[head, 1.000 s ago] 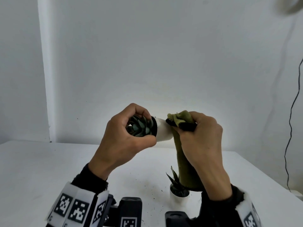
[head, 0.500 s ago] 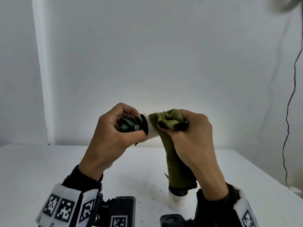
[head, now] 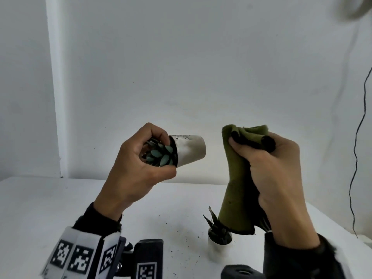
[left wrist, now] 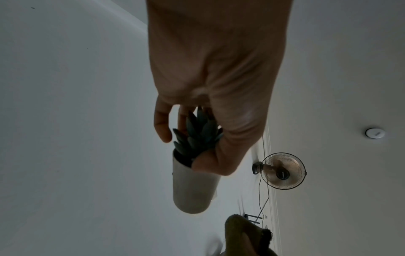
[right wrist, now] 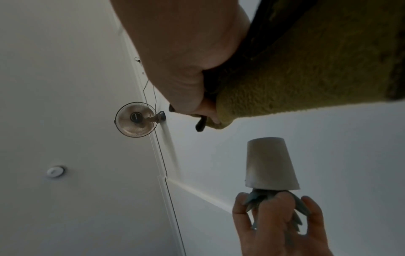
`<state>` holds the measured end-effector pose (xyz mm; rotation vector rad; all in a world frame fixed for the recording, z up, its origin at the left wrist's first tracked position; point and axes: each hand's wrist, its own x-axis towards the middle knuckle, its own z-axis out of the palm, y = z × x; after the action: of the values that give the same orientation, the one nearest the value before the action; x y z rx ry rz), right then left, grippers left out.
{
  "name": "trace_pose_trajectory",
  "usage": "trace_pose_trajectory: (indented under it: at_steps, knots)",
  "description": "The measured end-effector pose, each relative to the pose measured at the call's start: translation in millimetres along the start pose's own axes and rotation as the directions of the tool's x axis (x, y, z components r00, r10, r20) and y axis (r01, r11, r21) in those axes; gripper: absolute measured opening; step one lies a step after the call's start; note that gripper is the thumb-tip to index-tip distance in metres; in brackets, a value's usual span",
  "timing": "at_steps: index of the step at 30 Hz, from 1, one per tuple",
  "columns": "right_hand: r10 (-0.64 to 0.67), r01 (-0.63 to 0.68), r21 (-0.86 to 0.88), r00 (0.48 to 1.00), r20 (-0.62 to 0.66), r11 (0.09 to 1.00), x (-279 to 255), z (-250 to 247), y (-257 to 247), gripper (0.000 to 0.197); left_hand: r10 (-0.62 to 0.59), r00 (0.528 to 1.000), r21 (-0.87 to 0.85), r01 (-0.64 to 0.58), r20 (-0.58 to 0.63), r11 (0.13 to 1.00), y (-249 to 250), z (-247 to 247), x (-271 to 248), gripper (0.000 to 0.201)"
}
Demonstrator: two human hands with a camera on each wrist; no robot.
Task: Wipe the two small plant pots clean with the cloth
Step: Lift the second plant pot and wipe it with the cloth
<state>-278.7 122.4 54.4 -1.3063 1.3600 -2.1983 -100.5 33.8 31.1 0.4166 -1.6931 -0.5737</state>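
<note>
My left hand [head: 138,168] holds a small white pot [head: 189,150] on its side in the air, fingers curled round its rim and blue-green succulent [head: 161,157], base pointing right. Dirt specks mark the pot's upper side. The left wrist view shows the same pot [left wrist: 192,188] below my thumb. My right hand [head: 267,168] grips a bunched olive-green cloth [head: 235,188] a short gap to the right of the pot; the cloth hangs down. In the right wrist view the cloth [right wrist: 306,69] fills the top and the pot [right wrist: 269,166] sits lower right. A second white pot [head: 218,245] with a dark spiky plant stands on the table under the cloth.
A white table [head: 50,208] runs under my hands, with soil crumbs [head: 181,234] scattered near the standing pot. A white wall is behind. A black cable [head: 358,148] hangs at the right. A wall fan [left wrist: 282,171] shows in the wrist views.
The cloth was against the pot's base; my right hand has pulled it away to the right, leaving a gap. Both hands appear larger and higher in the head view.
</note>
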Motion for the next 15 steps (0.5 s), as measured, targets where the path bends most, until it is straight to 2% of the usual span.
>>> trace_pose_trajectory:
  at_steps: [4, 7, 9, 12, 15]
  knots:
    - [-0.129, 0.134, -0.189, 0.991, 0.038, 0.973, -4.1, 12.3, 7.4, 0.008, -0.004, 1.000, -0.002, 0.004, -0.002, 1.000, 2.2, 0.6, -0.3, 0.038]
    - [-0.255, 0.264, -0.410, 0.964, 0.078, 0.873, -8.4, 24.1, 13.9, 0.012, 0.004, 1.000, 0.028, -0.004, 0.000, 1.000, 3.1, 4.9, -1.2, 0.038]
    - [-0.314, 0.325, -0.466, 0.944, 0.104, 0.823, -11.2, 29.0, 16.4, 0.013, 0.007, 1.000, 0.043, -0.007, -0.007, 0.999, 3.4, 6.2, -1.7, 0.038]
    - [-0.316, 0.359, -0.437, 0.933, 0.171, 0.825, -14.7, 33.1, 15.4, 0.009, 0.002, 1.000, 0.069, -0.002, -0.008, 0.998, 2.2, 3.1, -1.4, 0.038]
    - [-0.237, 0.306, -0.249, 0.932, 0.274, 0.919, -18.6, 32.8, 6.2, 0.009, -0.017, 1.000, 0.035, 0.016, 0.024, 0.999, 0.8, 0.8, -1.6, 0.040]
